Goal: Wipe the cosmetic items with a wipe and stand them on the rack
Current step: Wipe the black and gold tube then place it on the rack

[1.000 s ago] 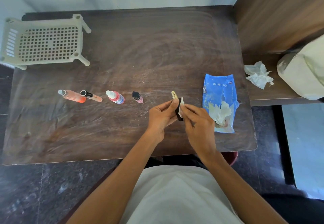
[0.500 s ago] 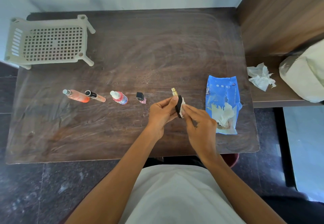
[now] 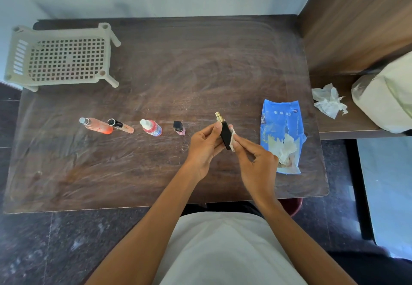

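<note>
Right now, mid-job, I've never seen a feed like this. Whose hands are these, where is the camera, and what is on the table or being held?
There is no machine here. A person works with bare hands, and the picture comes from a camera on their head, looking down. The left hand holds a black bottle with a gold top. The right hand pinches a white wipe against it. On the table four more cosmetics form a row: orange spray bottle, black-capped tube, white-capped bottle and small black-capped bottle. A blue wipe pack lies to the right of the hands. The rack sits at the far left with nothing on it.
</note>
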`<control>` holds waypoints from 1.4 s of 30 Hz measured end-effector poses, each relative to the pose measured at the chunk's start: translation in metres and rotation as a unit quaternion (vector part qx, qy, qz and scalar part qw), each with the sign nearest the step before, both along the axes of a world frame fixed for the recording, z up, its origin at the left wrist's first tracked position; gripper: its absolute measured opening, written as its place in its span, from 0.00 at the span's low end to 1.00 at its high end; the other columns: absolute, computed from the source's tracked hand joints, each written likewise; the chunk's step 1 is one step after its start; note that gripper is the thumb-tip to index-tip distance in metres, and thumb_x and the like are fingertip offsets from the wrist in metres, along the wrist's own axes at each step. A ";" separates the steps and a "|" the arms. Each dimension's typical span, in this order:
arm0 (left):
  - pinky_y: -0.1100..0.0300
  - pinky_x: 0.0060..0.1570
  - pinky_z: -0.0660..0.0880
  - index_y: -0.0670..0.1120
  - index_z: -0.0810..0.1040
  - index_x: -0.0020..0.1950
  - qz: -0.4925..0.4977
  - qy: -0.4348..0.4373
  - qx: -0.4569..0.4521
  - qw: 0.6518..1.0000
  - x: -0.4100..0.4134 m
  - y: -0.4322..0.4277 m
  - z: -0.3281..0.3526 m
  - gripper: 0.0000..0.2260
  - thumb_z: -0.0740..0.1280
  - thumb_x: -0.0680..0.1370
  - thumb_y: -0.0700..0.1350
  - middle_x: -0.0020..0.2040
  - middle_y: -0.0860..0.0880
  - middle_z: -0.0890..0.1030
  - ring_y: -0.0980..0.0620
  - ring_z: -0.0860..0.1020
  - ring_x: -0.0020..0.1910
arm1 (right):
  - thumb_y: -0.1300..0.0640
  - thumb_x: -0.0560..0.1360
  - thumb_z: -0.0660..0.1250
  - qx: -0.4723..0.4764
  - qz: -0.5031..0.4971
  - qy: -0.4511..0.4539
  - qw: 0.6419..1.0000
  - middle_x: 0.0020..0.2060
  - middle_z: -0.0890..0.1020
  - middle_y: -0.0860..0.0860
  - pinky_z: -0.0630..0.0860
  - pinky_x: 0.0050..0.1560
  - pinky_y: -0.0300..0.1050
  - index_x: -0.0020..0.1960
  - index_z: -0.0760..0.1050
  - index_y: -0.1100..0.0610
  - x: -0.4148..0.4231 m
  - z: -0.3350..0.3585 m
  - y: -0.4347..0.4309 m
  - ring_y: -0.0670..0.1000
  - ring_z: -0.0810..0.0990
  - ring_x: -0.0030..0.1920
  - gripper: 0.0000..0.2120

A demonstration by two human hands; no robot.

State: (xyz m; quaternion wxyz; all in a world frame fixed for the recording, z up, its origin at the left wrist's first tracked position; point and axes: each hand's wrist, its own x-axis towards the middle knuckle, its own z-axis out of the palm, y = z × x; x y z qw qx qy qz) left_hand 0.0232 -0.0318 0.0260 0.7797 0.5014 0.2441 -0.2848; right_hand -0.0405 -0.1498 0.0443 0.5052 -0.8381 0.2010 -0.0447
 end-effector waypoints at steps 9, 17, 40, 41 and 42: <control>0.49 0.63 0.77 0.46 0.80 0.62 0.000 -0.014 0.020 1.000 -0.014 -0.013 -0.001 0.10 0.66 0.82 0.44 0.58 0.45 0.84 0.46 0.81 0.60 | 0.60 0.78 0.69 -0.063 0.035 -0.016 0.997 0.51 0.85 0.43 0.80 0.54 0.43 0.58 0.84 0.53 0.002 -0.006 0.002 0.41 0.82 0.52 0.10; 0.53 0.59 0.80 0.42 0.78 0.64 0.009 -0.032 -0.009 0.999 -0.014 -0.009 -0.002 0.13 0.60 0.84 0.45 0.54 0.44 0.84 0.47 0.82 0.56 | 0.62 0.79 0.68 -0.139 0.093 -0.048 0.985 0.54 0.85 0.48 0.74 0.58 0.35 0.60 0.83 0.55 0.019 -0.007 0.003 0.47 0.80 0.54 0.11; 0.56 0.55 0.81 0.48 0.77 0.63 0.000 -0.023 -0.010 1.000 -0.021 -0.006 -0.007 0.11 0.59 0.85 0.46 0.62 0.45 0.83 0.48 0.82 0.60 | 0.71 0.74 0.70 -0.212 0.127 -0.058 0.967 0.51 0.85 0.54 0.70 0.54 0.31 0.58 0.83 0.61 -0.008 -0.016 0.000 0.55 0.82 0.48 0.14; 0.56 0.54 0.80 0.47 0.78 0.63 -0.007 -0.023 -0.007 1.000 -0.022 -0.005 -0.008 0.11 0.59 0.85 0.46 0.61 0.45 0.83 0.49 0.82 0.60 | 0.71 0.74 0.70 -0.214 0.128 -0.059 0.967 0.51 0.85 0.54 0.71 0.54 0.31 0.59 0.83 0.61 -0.005 -0.017 0.000 0.55 0.82 0.49 0.15; 0.57 0.53 0.80 0.47 0.78 0.63 -0.017 -0.026 -0.004 1.000 -0.023 -0.005 -0.009 0.12 0.58 0.85 0.46 0.59 0.45 0.84 0.49 0.82 0.58 | 0.71 0.74 0.69 -0.214 0.129 -0.061 0.966 0.52 0.85 0.54 0.72 0.53 0.33 0.59 0.83 0.61 -0.001 -0.016 0.001 0.56 0.82 0.49 0.14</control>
